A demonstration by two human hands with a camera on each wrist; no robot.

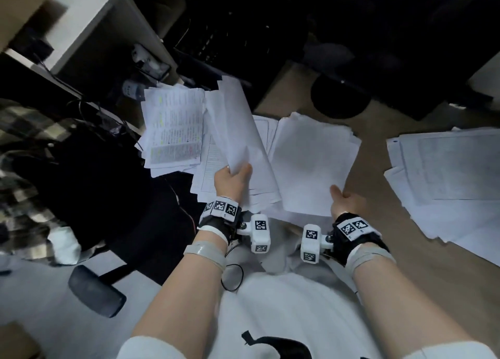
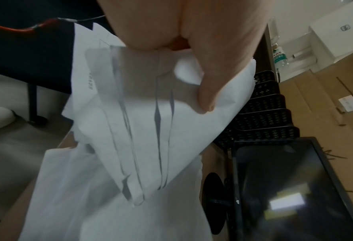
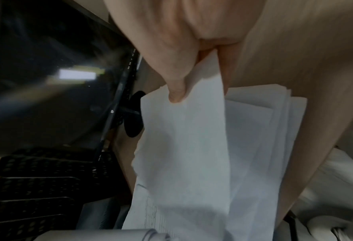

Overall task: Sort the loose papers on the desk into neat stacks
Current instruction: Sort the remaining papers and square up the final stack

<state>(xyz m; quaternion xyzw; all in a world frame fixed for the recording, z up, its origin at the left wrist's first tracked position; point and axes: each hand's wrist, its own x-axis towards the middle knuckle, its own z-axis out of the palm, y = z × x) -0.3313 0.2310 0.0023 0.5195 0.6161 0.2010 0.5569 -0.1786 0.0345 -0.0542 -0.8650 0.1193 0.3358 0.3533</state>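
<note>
Paper occupies both of your hands. Your left hand (image 1: 232, 178) pinches a curled sheaf of sheets (image 1: 238, 123) by its near edge; in the left wrist view the thumb (image 2: 218, 76) presses on top of the sheaf, and the other fingers are hidden beneath it. The sheaf is raised and tilted above an untidy pile (image 1: 216, 166) lying on the desk (image 1: 378, 210).

Your right hand (image 1: 346, 200) grips the near right corner of a blank-faced stack (image 1: 311, 164). The right wrist view shows the thumb (image 3: 175, 84) on the top sheet and the remaining fingers under the stack, so the sheets are clamped between them.

Reference positions on the desk:
- A stack of printed pages with highlighted lines (image 1: 173, 126) lies at the far left, partly under the raised sheaf.
- A loosely spread stack (image 1: 446, 180) lies at the right, well apart from your right hand.
- A dark monitor (image 2: 291, 187) stands on its round base (image 1: 341, 96) beyond the papers.
- A black mesh tray rack (image 2: 260, 110) stands beside the monitor.
</note>
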